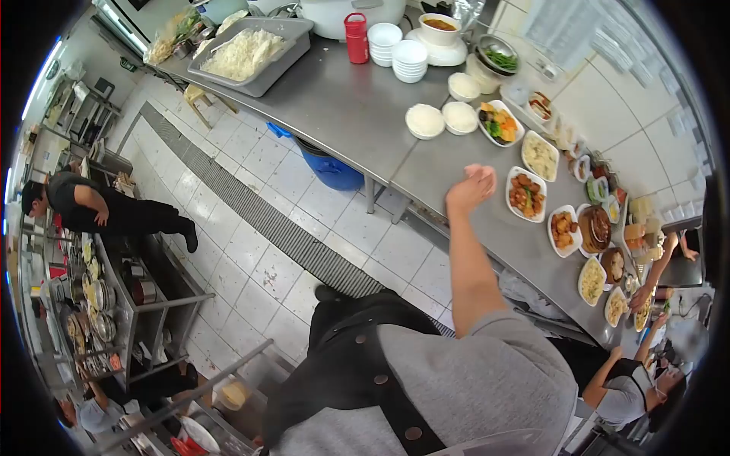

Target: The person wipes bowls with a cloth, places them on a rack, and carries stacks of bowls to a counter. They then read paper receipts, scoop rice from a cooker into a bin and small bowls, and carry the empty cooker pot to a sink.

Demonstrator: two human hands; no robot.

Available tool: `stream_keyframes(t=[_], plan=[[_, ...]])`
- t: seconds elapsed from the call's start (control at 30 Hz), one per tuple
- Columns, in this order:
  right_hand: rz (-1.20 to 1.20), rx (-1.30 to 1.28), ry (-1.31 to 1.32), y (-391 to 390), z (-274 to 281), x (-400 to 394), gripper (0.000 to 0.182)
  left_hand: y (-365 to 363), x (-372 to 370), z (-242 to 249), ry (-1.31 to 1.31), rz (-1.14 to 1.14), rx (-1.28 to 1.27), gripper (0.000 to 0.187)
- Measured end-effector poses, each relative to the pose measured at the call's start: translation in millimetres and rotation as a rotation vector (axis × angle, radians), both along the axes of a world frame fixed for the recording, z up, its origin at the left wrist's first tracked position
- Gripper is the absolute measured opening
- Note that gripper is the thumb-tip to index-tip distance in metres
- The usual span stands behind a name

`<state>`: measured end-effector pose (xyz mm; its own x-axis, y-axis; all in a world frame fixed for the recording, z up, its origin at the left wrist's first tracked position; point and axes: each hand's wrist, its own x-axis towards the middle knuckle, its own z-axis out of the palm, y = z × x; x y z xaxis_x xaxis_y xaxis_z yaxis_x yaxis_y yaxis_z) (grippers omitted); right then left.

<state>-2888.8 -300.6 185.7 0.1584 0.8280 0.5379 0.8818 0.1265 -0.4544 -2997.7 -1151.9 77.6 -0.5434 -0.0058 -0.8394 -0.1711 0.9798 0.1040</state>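
My right hand (pixel 477 186) is over the near edge of the steel counter (pixel 365 129), its fingers curled together. No object shows in it, though part of the palm is hidden. Just right of it lies a white dish of saucy browned pieces with greens (pixel 526 194). Behind that stands a dish of pale food (pixel 540 156), and farther left a dish of colourful vegetables (pixel 499 123). Three bowls of white rice, including a front one (pixel 424 121), stand beyond my hand. My left hand cannot be made out in the view.
More filled dishes, such as a yellow-orange one (pixel 564 231), line the counter toward co-workers at right. A grey tub of rice (pixel 251 57), a red flask (pixel 356 38) and stacked white bowls (pixel 411 61) stand farther left. A blue barrel (pixel 331 166) sits below; a person (pixel 99 201) stands across the floor drain.
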Motion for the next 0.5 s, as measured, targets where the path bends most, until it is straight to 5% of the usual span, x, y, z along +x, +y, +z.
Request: stream_keyframes(t=[0.27,0.3,0.43,0.5], plan=[[0.109,0.112,0.159,-40.7,6.6,-202.9,0.030,44.7,-249.7,5.4,-0.050,0.139,0.011,0.045],[0.057,0.214,0.592,-26.8,2.6,-244.2,0.016,57.2,-299.1,-8.8,-0.030,0.108,0.028,0.046],[0.227,0.311,1.019,26.7,-4.1,-385.0,0.011,149.9,-531.1,-38.5,0.115,-0.111,0.101,0.047],[0.379,0.249,0.627,-5.2,16.9,-446.1,0.007,234.6,-681.0,-49.2,0.382,-0.457,0.073,0.048]])
